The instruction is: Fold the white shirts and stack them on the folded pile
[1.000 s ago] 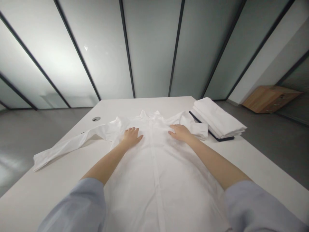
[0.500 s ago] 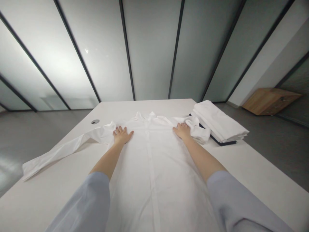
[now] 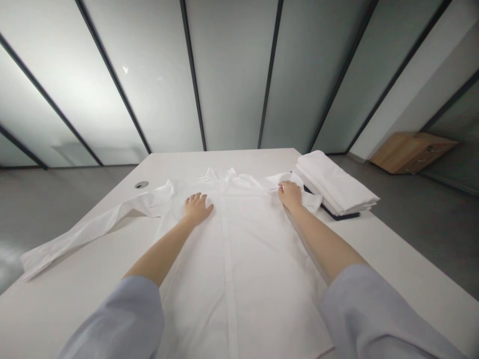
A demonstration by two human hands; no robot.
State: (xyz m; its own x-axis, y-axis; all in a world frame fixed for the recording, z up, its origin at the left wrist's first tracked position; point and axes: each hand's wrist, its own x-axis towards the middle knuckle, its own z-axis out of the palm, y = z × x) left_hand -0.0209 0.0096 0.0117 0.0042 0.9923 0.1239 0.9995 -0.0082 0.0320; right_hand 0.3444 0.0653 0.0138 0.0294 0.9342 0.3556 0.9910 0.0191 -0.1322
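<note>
A white long-sleeved shirt [image 3: 247, 259] lies front up on the table, its collar pointing away from me and its button strip running down the middle. My left hand [image 3: 198, 208] rests over the chest on the left side, fingers apart and holding nothing. At the right shoulder, my right hand [image 3: 290, 195] has its fingers bent around the cloth where the sleeve begins. The left sleeve [image 3: 93, 227] stretches out toward the table's left edge. Bunched beside my right hand is the right sleeve [image 3: 312, 200], partly hidden by that hand.
A stack of folded white cloth [image 3: 333, 182] sits on a thin dark board [image 3: 346, 216] at the table's right edge. A round grommet [image 3: 141, 184] is set in the white table [image 3: 93, 279]. Beyond are frosted glass panels [image 3: 228, 75] and a wooden cabinet [image 3: 411, 152].
My left hand has moved inward from the left shoulder onto the chest. My right hand has shifted outward to the right sleeve, and its fingers have curled. The view has shifted slightly.
</note>
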